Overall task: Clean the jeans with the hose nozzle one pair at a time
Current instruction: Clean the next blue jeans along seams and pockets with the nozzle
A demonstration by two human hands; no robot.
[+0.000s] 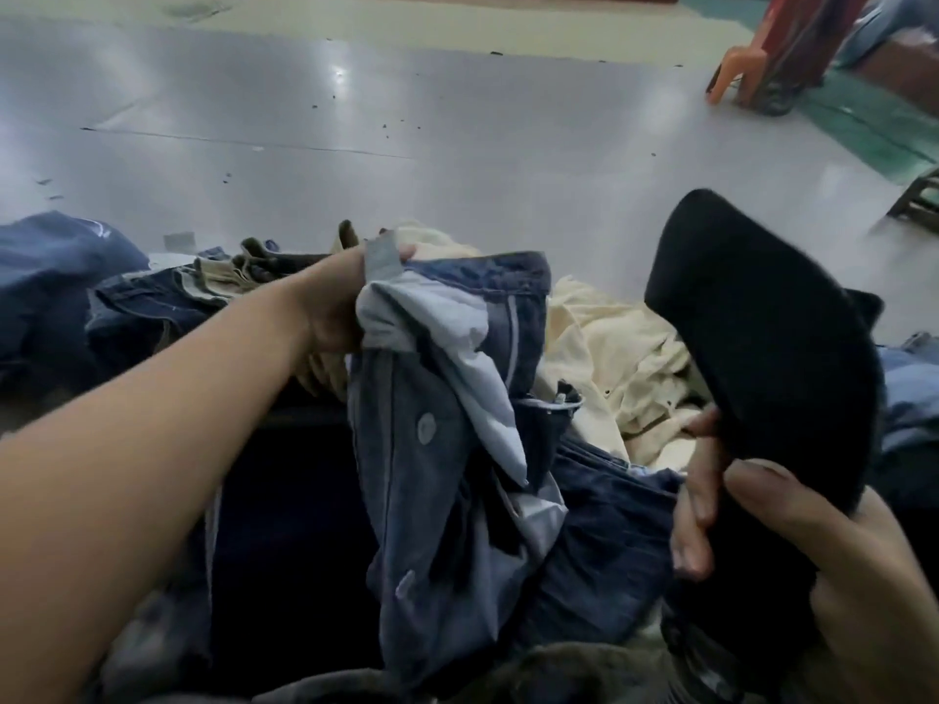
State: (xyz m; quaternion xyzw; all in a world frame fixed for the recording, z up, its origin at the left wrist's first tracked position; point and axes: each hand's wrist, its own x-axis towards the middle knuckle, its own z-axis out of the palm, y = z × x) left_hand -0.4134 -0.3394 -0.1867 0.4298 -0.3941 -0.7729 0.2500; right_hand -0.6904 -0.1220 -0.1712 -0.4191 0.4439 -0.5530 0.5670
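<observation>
One pair of jeans (447, 398) hangs inside-out near centre, waistband pinched in the left hand (338, 307), likely lifted clear of the pile; right hand (762, 541) grips a black object (762, 337), possibly the nozzle.

Left hand's fingers (406, 252) mostly hidden behind jeans (437, 398).

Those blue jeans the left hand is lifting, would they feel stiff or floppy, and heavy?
Probably floppy: the jeans sag in folds below the left hand, which grips them at the waistband. Likely fairly heavy for cloth, since the denim looks thick. Unlikely to slip, as the weave looks rough.
</observation>
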